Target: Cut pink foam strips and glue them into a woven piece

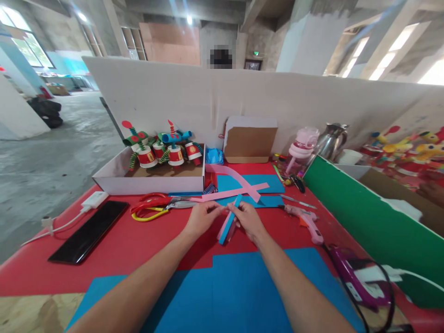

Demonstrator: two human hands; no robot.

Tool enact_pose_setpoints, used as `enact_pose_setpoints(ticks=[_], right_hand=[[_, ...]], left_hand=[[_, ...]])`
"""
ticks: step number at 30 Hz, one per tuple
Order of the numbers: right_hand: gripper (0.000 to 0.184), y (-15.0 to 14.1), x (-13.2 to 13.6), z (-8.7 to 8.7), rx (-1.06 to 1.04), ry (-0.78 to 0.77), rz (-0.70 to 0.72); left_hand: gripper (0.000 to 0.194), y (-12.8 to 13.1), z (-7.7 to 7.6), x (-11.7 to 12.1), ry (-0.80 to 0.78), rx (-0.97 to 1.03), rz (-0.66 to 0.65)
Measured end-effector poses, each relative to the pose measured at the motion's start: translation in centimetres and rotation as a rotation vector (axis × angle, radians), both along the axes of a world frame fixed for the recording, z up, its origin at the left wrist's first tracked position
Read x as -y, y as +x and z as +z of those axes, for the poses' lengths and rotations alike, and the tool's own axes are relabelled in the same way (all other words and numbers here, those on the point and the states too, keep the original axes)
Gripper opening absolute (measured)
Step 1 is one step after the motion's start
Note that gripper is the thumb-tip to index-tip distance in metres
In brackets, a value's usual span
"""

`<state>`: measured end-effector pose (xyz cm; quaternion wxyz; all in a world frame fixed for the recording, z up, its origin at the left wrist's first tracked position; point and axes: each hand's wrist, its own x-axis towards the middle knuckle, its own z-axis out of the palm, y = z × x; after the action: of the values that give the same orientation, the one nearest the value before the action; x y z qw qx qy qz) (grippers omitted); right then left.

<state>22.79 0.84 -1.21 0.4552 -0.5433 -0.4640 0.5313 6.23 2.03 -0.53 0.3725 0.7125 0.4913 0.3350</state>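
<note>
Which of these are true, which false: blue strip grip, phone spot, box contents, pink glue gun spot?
1. The right hand holds a narrow blue paper strip. True.
2. The flat black phone lies inside the white cardboard box. False: it lies on the red tabletop, nearer the person.
3. Red-and-white paper-cup figures stand in the white cardboard box. True.
4. The pink plastic glue gun is in the left hand. False: it lies on the red tabletop.
</note>
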Motion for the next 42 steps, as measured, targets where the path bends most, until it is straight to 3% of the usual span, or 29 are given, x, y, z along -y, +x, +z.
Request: enact_pose_setpoints(ticks=[3,7,13,29,36,42], right_hand=[[0.037,0.2,-0.3,-0.2,-0.086,-0.015,-0.066],[0.032,0.3,-0.3,-0.2,-0.086,-0.005,-0.063],[0.029,0.3,-0.1,0.0,-0.040,-0.006,-0.028],[0.027,0.4,-0.2,-0.2,-0.029,-0.007,-0.005],[0.024,0.1,-0.5,-0.1,-0.091,-0.020,-0.043],[0.025,0.0,-0.6,-0.6,-0.112,-0.008,-0.055]], left_hand=[[0.028,-1.1,-0.2,-0.8,0.312,-0.341,0.125],[0.042,-1.6,-0.9,-1.1,0.371,-0.619,0.101],[0.043,-1.4,-0.9,-0.7,0.357,-0.637,-0.012],[0.036,-1.6,-0.3,-0.4,0.438,-0.741,0.110],[0.033,0.6,2.6,-3.1,0.341,-0.920,0.104],[0.031,3.1,2.4,-4.6,0.203,-0.989,0.119]])
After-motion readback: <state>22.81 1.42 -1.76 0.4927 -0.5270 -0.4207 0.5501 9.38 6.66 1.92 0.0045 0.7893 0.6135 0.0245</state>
